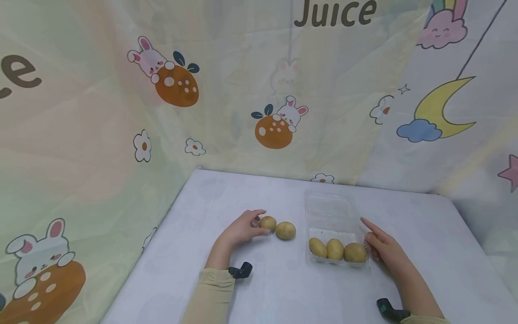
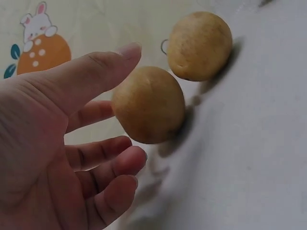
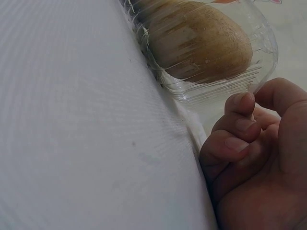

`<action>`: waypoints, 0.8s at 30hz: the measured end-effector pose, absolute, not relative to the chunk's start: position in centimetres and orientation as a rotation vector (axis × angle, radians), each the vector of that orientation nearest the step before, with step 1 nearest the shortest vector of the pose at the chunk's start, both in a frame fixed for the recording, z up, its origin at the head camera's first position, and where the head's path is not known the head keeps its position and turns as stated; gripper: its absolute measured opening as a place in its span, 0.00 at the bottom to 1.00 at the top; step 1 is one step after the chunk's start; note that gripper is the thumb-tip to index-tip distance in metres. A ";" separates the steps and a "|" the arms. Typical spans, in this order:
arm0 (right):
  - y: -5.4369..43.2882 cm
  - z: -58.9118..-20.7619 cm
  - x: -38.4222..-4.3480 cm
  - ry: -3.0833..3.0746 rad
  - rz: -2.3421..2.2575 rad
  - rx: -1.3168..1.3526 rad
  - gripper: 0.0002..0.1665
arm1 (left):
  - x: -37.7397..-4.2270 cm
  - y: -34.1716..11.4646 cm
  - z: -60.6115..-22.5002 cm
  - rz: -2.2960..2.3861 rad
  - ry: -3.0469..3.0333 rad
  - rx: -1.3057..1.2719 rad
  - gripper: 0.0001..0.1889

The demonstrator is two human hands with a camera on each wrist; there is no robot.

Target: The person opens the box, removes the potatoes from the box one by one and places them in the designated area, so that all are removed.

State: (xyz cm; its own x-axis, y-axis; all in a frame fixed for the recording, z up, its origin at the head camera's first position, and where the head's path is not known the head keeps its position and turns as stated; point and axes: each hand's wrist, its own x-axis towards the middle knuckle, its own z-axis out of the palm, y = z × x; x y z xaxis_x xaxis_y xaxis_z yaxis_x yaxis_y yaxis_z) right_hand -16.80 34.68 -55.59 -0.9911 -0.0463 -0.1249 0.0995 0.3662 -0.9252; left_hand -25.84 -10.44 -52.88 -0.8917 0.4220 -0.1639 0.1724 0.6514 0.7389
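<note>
My left hand (image 1: 242, 228) is spread around a round yellow-brown potato (image 1: 267, 223), with the thumb on one side and a finger reaching along the other. In the left wrist view, the same potato (image 2: 149, 105) stands by the thumb tip, and the lower fingers are loosely bent away from it. Beside it lies a second potato (image 1: 285, 231). At the right, a clear plastic container (image 1: 339, 262) holds three potatoes in a row. My right hand (image 1: 384, 247) is at its right side, index finger extended, other fingers curled at the rim near the end potato (image 3: 201, 45).
The container's clear lid (image 1: 329, 205) lies folded back behind it. A white cloth-covered table (image 1: 267, 292) carries everything. Printed fabric (image 1: 234, 67) with rabbits and fruit hangs behind the table and along its left side.
</note>
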 end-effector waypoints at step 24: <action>34.8 -55.7 -17.0 2.472 -1.726 0.021 0.32 | -26.6 -0.6 -46.4 0.875 2.502 0.781 0.33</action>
